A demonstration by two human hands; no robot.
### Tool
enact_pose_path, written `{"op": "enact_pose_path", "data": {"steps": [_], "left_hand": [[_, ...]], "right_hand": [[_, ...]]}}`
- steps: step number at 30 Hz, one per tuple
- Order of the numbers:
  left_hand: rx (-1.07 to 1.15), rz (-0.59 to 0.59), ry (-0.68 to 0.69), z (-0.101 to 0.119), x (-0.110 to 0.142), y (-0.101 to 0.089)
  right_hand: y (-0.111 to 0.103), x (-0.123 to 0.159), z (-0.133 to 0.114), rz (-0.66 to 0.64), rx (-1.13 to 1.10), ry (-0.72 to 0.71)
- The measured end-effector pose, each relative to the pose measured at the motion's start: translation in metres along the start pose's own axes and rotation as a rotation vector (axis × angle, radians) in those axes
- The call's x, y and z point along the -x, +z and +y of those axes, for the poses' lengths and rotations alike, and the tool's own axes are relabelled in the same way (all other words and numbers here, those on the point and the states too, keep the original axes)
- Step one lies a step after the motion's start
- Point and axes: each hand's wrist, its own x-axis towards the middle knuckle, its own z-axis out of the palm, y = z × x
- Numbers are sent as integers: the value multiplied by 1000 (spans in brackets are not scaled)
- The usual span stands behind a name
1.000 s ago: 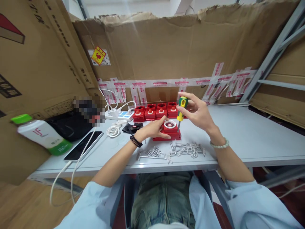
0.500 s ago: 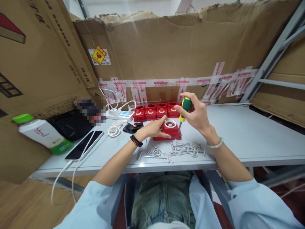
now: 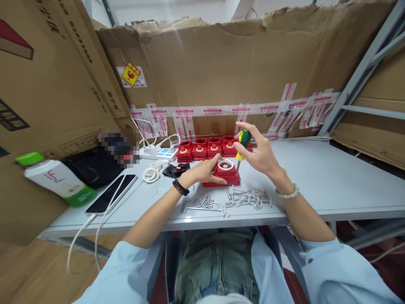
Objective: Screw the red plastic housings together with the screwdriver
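Note:
A red square housing [image 3: 232,179] with a white ring [image 3: 226,165] on top sits on the table before me. My left hand [image 3: 207,171] grips its left side, thumb along the front and fingers over the back. In my right hand [image 3: 257,150] is a screwdriver [image 3: 243,141] with a green and yellow handle, held nearly upright. Its shaft reaches down to the housing's right corner; the screw under the tip is too small to make out. Just in front lie a pile of loose screws [image 3: 207,201] and a heap of metal parts with clear plastic bits [image 3: 249,198].
Several red housings [image 3: 207,148] stand in a row behind. To the left are a power strip [image 3: 163,153], a coiled white cable [image 3: 151,174], a black pouch [image 3: 176,170], a phone [image 3: 112,194] and a bottle [image 3: 60,179]. Cardboard [image 3: 215,63] walls off the back.
My right hand and the screwdriver handle have shifted slightly left, and the fingers have turned a little on the handle. My left hand stays on the housing.

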Motion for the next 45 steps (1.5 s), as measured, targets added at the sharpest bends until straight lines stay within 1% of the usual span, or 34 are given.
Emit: {"op": "enact_pose_path", "data": {"steps": [2,3,4,5,8,9,10,11,15,16,17,20,21,22,23,26,27,28,29,31,32,33,34,35,38,39,40,41,43,44,45], "left_hand": [[2,3,10,0,0,0],[11,5,15,0,0,0],[21,8,16,1,0,0],[30,8,15,1,0,0],[35,6,7,1,0,0],[31,7,5,1,0,0],[24,5,2,1,1,0],[13,2,-2,1,1,0],[-22,-6,-6,1,0,0],[-22,-5,-4,1,0,0],[-19,-2,0,1,0,0],[-9,0,11,1,1,0],[-8,1,12,1,1,0],[-7,0,12,1,1,0],[-4,1,12,0,1,0],[7,10,21,-1,0,1],[10,12,25,-1,0,1],[11,13,27,-1,0,1],[11,12,29,-1,0,1],[13,11,30,0,1,1],[15,13,29,0,1,1],[17,14,25,0,1,1],[19,13,22,0,1,1],[18,16,21,0,1,1],[20,19,20,-1,0,2],[23,21,17,-1,0,2],[28,23,15,-1,0,2],[34,24,14,-1,0,2],[41,22,18,0,1,1],[41,19,22,0,1,1],[40,16,23,0,1,1]], "right_hand": [[-5,-1,1,-114,-170,30],[-7,-2,3,-151,-226,39],[-8,-2,4,-156,-243,41],[-8,-3,4,-127,-220,39],[-3,-2,4,63,-11,16],[0,-2,4,108,55,6],[1,-2,3,124,91,1],[1,-2,3,111,87,0],[-3,-2,3,-107,-173,37],[-4,-1,3,-123,-197,42],[-4,-1,3,-99,-176,42],[1,0,1,61,32,16],[3,1,1,84,86,2],[3,1,0,79,102,-12],[3,0,0,46,76,-21],[1,-1,0,-87,-127,2],[0,-1,0,-100,-165,19],[0,-1,0,-76,-159,32],[1,0,0,-24,-112,38],[4,0,0,111,40,25],[5,1,0,153,106,14],[5,1,1,161,139,4],[5,1,2,133,129,-2],[3,0,3,79,79,-3],[-3,-2,6,-116,-160,35],[-4,-2,6,-137,-196,49],[-5,-2,6,-118,-186,57],[-4,-2,5,-72,-133,62],[-2,-1,3,40,28,66],[-1,0,2,68,85,68],[-1,0,1,64,96,69]]}}
